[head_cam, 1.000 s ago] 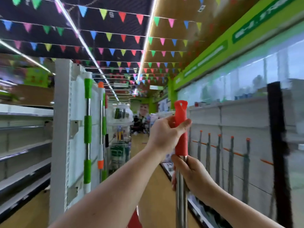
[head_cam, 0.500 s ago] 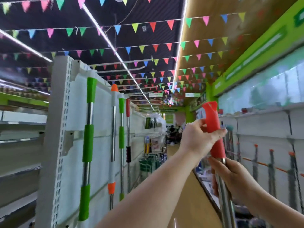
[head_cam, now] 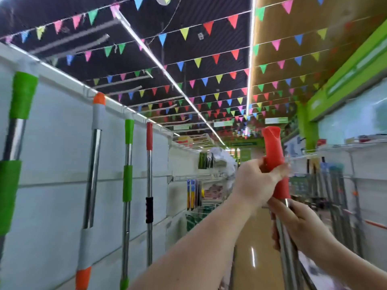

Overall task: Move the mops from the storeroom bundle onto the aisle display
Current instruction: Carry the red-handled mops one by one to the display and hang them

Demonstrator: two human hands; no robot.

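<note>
Both the left hand [head_cam: 254,185] and right hand [head_cam: 301,225] grasp the red-handled mop [head_cam: 274,162], mid-carry; next, hang it beside the displayed mops [head_cam: 149,185].

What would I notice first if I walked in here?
Probably the red mop handle right in front, gripped by the left hand with the right hand just below. Overhead, colourful flags criss-cross the ceiling, and on the left more mop poles stand against the white display.
</note>
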